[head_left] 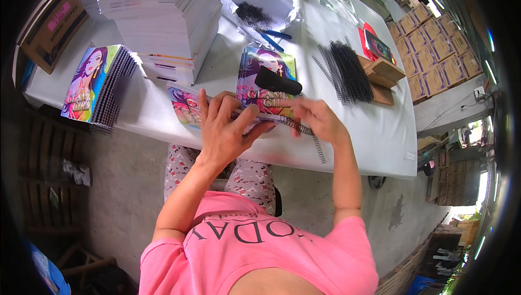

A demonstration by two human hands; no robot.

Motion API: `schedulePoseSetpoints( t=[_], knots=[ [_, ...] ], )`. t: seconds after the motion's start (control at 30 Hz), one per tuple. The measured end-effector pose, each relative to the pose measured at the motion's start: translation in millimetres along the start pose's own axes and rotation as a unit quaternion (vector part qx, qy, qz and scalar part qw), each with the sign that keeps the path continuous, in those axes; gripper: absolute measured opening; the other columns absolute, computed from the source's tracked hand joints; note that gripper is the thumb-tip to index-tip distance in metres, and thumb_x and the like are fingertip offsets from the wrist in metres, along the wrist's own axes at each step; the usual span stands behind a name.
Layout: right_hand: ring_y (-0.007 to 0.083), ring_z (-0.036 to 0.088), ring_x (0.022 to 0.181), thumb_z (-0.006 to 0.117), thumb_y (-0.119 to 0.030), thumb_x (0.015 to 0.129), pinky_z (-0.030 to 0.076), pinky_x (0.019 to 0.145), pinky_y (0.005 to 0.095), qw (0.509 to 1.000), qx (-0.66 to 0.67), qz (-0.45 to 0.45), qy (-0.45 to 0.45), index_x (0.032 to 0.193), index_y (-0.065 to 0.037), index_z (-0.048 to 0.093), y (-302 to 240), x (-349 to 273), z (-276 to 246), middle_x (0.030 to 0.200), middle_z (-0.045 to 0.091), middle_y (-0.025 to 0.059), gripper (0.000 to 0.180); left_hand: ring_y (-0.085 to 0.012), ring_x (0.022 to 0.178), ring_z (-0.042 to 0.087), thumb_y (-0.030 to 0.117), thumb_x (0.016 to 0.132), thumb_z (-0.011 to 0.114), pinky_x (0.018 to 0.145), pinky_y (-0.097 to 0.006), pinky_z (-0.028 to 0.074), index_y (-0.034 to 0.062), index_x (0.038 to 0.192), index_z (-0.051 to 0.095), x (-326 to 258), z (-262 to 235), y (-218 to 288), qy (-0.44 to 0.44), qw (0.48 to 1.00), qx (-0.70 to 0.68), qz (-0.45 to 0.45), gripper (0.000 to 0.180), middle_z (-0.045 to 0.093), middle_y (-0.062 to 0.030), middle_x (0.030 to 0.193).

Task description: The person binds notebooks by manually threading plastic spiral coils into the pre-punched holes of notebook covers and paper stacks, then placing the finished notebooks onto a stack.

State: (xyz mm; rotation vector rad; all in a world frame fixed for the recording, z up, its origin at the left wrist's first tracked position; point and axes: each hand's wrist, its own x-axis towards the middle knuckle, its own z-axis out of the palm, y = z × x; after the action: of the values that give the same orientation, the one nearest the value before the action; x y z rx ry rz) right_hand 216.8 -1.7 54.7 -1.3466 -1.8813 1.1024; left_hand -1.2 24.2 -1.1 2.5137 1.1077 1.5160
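Observation:
My left hand point(225, 124) is closed around a small notebook point(187, 108) with a colourful cover, holding its edge up at the table's front. A dark spiral binding coil point(296, 125) runs along that edge and sticks out to the right. At the coil's free end is my right hand point(320, 119); its fingers are bent and smeared by motion, so their grip is unclear. Just beyond my hands lies a stack of notebooks point(252, 70) with an illustrated cover, and a black elongated object point(278, 81) rests on it. A loose coil point(319, 149) lies near the table edge.
Tall paper stacks point(152, 29) and a pile of coil-bound notebooks point(87, 86) stand left. Many black coils point(347, 72) lie right, against a wooden block point(382, 72). Blue-handled pliers point(271, 40) lie by a crumpled white wrapper point(282, 5) holding dark coils. A phone point(378, 45) lies far right.

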Motion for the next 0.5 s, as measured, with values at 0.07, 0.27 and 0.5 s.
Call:
schedulePoseSetpoints(
  t=[0.07,0.27,0.5],
  knots=[
    [0.0211,0.06,0.071,0.057,-0.015,0.087,0.047,0.064,0.0324,0.994,-0.093,-0.008,0.051,0.123,-0.009,0.054,10.9,24.1,-4.9,0.076,0.061,0.0082,0.036,-0.0224,0.089,0.049,0.036,0.057,0.081,0.1,-0.051,0.02,0.0158,0.08,0.061,-0.2,-1.9,-3.9,-0.003,1.0,-0.026,0.008,0.036,0.043,-0.0013,0.076],
    [0.0258,0.058,0.079,0.067,-0.023,0.079,0.045,0.069,0.0326,0.863,-0.461,-0.081,0.191,0.122,-0.01,0.054,105.4,51.7,-2.8,0.09,0.058,0.0108,0.047,-0.0218,0.095,0.051,0.037,0.06,0.079,0.101,-0.053,0.019,0.0158,0.074,0.06,-0.8,-14.9,-16.0,-0.075,0.983,-0.151,0.075,0.032,0.046,-0.0006,0.08],
    [0.0174,0.054,0.101,0.057,-0.006,0.083,0.041,0.089,0.0255,0.913,0.33,-0.073,0.229,0.105,0.002,0.06,4.1,13.2,28.4,0.108,0.058,0.0104,0.023,-0.027,0.105,0.051,0.047,0.06,0.077,0.099,-0.053,0.021,0.0117,0.072,0.055,-3.7,-16.3,-3.3,-0.033,0.997,-0.07,0.021,0.043,0.042,-0.005,0.076]
  ],
)
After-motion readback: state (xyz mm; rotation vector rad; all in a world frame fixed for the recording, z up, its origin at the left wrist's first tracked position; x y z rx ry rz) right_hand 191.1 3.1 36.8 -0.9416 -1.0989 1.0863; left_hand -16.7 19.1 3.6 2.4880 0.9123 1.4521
